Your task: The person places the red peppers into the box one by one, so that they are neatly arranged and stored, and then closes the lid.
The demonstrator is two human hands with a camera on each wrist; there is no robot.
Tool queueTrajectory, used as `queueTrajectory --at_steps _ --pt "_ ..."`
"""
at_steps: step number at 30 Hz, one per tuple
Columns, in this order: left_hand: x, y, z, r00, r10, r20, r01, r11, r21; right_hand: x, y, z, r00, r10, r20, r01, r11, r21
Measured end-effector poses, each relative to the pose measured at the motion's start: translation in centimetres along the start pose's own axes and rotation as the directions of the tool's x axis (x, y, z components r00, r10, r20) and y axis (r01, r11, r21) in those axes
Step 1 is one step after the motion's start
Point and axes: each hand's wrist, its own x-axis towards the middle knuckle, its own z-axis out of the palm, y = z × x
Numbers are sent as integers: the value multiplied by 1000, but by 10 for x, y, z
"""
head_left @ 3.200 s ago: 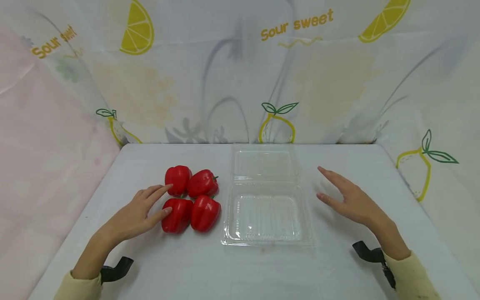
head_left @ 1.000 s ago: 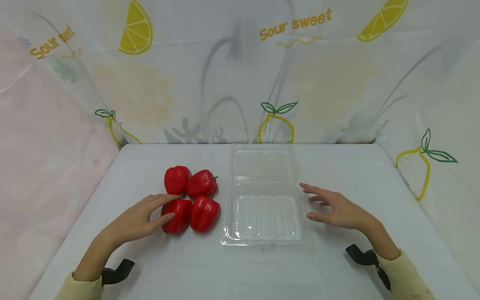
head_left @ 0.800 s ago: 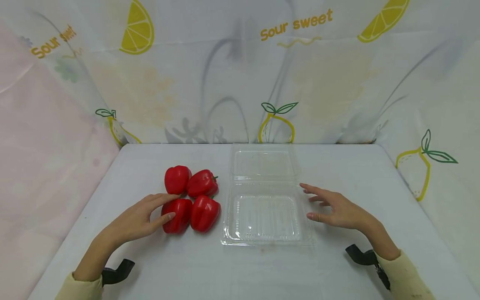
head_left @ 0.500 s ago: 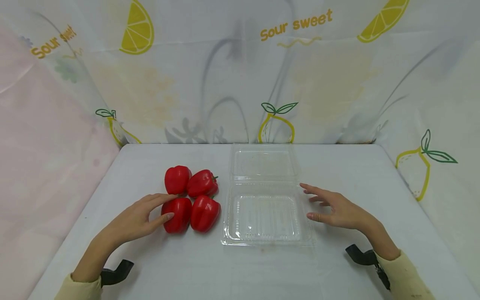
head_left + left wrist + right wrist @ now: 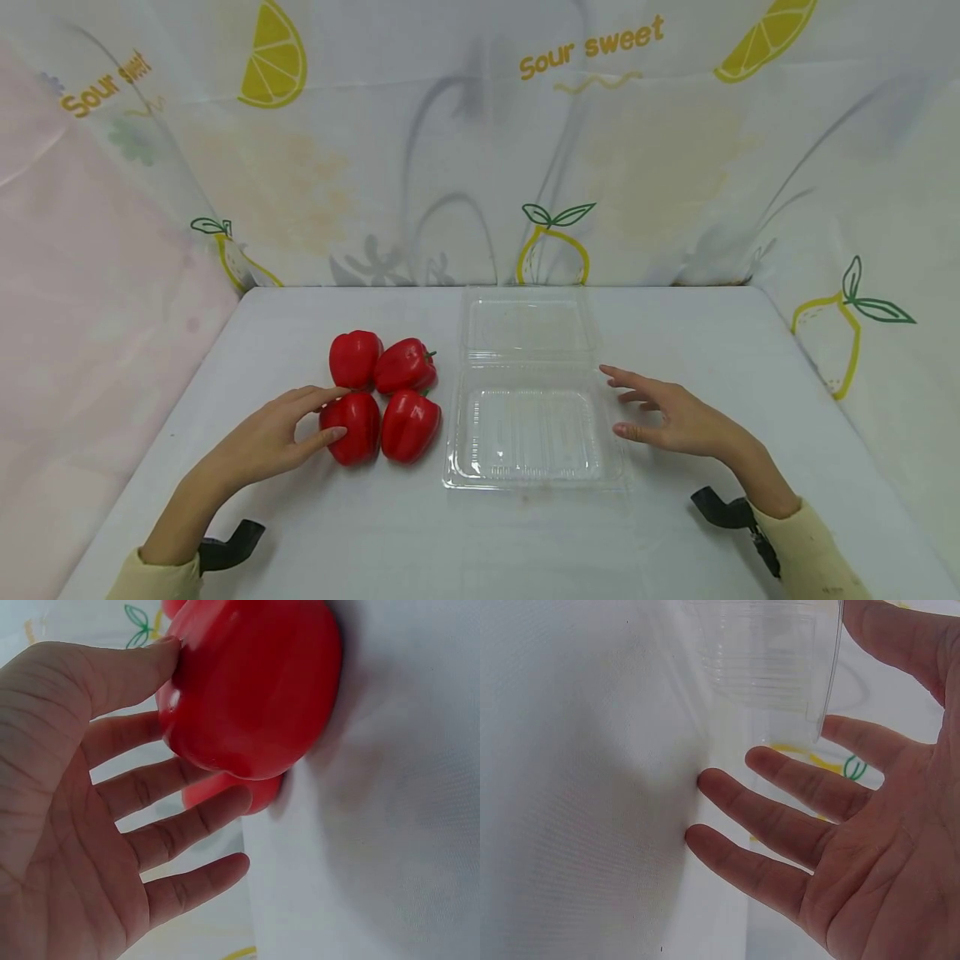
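White table (image 5: pixel 390 542), lemon-print backdrop (image 5: pixel 652 167). Left hand (image 5: pixel 281 437) pinches red pepper (image 5: pixel 357 429) thumb-and-index, other fingers extended; three more peppers (image 5: pixel 405 367) past it. Right hand (image 5: pixel 678 419) gripping nothing, fingers spread; clear container (image 5: pixel 528 433) just left.

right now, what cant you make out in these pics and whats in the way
Left wrist: one end of the front pepper, cut off by the top edge.
Left wrist: most of the rear pepper, behind the front one and the left hand.
Right wrist: much of the box, cut off by the top edge.
Head: both sleeves, cut off by the bottom edge.
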Motion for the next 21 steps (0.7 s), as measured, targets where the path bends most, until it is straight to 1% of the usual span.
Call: queueTrajectory --at_steps 6,10,16,21 --pt "0 -1 0 999 -36 12 37 999 -21 0 0 0 1000 1 -2 -1 1000 1" --pt "-1 -2 -1 997 -58 42 60 997 -53 0 1 1 1000 -1 -4 1 1000 3" --pt "-1 -3 -2 995 -55 82 62 994 -86 0 3 1 1000 -3 -7 3 1000 0" --pt "-1 -6 0 996 -55 74 59 996 -61 0 4 1 1000 -9 -12 9 1000 -6"
